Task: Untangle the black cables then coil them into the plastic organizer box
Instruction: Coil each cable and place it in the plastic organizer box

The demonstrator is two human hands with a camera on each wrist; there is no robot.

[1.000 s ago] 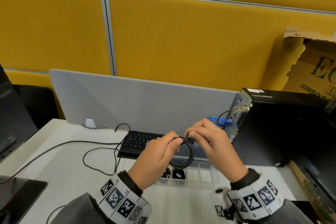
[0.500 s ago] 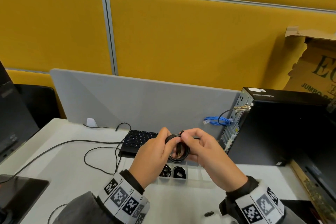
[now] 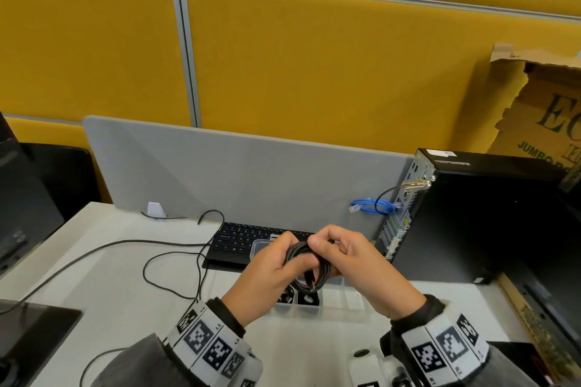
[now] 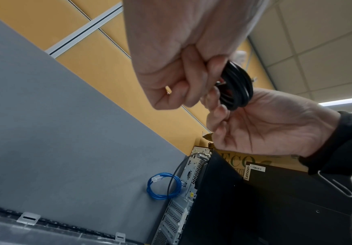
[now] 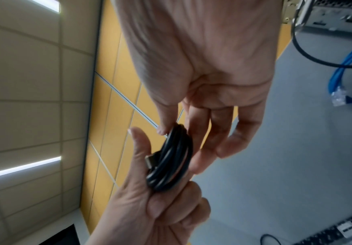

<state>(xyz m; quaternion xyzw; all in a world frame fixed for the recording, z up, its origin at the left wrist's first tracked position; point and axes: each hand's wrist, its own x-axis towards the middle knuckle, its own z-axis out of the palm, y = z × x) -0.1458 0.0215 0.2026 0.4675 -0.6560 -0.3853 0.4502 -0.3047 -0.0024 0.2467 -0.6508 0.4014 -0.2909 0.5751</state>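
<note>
A small coil of black cable (image 3: 309, 272) is held up between both hands, just above the clear plastic organizer box (image 3: 341, 306). My left hand (image 3: 290, 258) grips the coil's left side with thumb and curled fingers. My right hand (image 3: 317, 245) pinches its right side, thumb on the rim. In the right wrist view the coil (image 5: 170, 159) has several turns, with a plug end (image 5: 149, 160) lying across it. The left wrist view shows the coil (image 4: 236, 86) between the two hands. Two coiled black cables (image 3: 298, 298) sit in the box's near-left compartments.
A black keyboard (image 3: 235, 242) lies behind the box, with the open box lid (image 3: 260, 249) resting on it. A loose black cable (image 3: 163, 261) trails over the desk's left. A black PC tower (image 3: 471, 220) with a blue cable (image 3: 374, 207) stands on the right, and a grey divider (image 3: 220, 173) runs behind.
The single wide loop has become a tighter coil of several turns. My right hand has turned from over the loop to pinching its side, and the plug end now lies across the coil.
</note>
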